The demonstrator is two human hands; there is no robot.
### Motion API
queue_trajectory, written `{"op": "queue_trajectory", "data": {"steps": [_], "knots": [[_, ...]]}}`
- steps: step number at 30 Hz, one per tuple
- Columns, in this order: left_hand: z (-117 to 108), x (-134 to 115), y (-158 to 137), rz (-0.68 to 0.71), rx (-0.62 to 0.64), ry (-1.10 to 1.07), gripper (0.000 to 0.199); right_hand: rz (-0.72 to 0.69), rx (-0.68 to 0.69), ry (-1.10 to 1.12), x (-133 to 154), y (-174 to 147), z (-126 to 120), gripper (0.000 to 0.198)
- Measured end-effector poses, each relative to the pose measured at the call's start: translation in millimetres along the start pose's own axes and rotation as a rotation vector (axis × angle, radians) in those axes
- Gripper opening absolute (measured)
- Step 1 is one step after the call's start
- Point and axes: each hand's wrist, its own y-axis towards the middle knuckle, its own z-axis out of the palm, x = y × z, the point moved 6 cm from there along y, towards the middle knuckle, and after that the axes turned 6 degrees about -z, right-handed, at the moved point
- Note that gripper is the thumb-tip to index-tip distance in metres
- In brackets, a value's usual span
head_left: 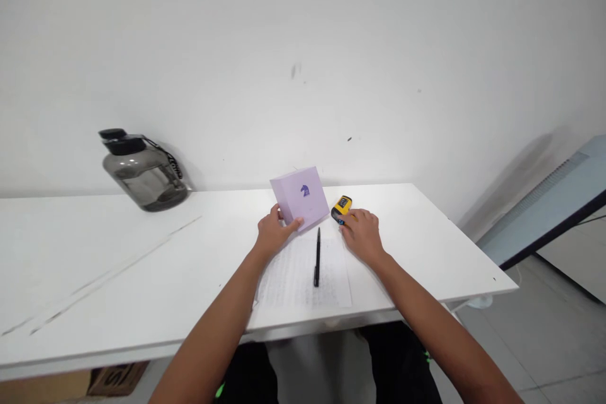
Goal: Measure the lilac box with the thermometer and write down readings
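My left hand [276,231] is closed on the lower left of a lilac box [307,202], with the thumb on its front face. A dark horse-head mark is printed on that face, and the box is tilted. To the right, my right hand [362,233] has its fingers closed on the near end of a small yellow and black handheld device [341,206], which lies on the table; its exact kind is unclear. Between my forearms a black pen [317,259] rests on a sheet of paper [288,278] covered in faint writing.
A grey translucent water bottle [146,173] with a black lid stands at the back left of the white table [142,290], near the wall. Beyond the table's right edge is a slanted grey panel [549,208]. A cardboard box [116,379] shows below the table at left.
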Motion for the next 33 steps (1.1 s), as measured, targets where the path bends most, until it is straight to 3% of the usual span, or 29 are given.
{"op": "queue_trajectory", "data": {"steps": [4,8,12,19,22,27,29,33], "knots": [[0.6,-0.4,1.1,0.011,-0.007,0.002,0.082,-0.331,0.122,0.052,31.8,-6.3,16.9,0.046],[2.3,2.6,3.9,0.009,-0.012,-0.017,0.082,-0.435,0.135,0.074,40.8,-8.8,23.1,0.055],[1.6,4.7,5.6,0.006,-0.031,-0.015,0.08,-0.397,0.103,0.126,33.1,-8.8,15.0,0.036],[1.5,4.7,5.4,0.019,-0.033,-0.023,0.077,-0.378,0.221,0.243,31.6,-8.6,11.9,0.02],[1.8,4.1,6.3,0.019,-0.045,0.0,0.079,-0.284,0.231,0.278,30.5,-4.7,8.3,0.024],[1.0,7.7,8.9,-0.019,-0.079,0.005,0.081,-0.012,0.131,0.299,18.5,-4.6,-1.7,0.021],[-1.3,8.3,9.5,-0.017,-0.122,0.015,0.082,0.005,0.082,0.312,17.2,-6.0,-3.5,0.023],[-5.5,8.5,10.3,-0.024,-0.199,0.067,0.09,-0.079,0.034,0.469,21.3,-7.2,-1.2,0.047]]}}
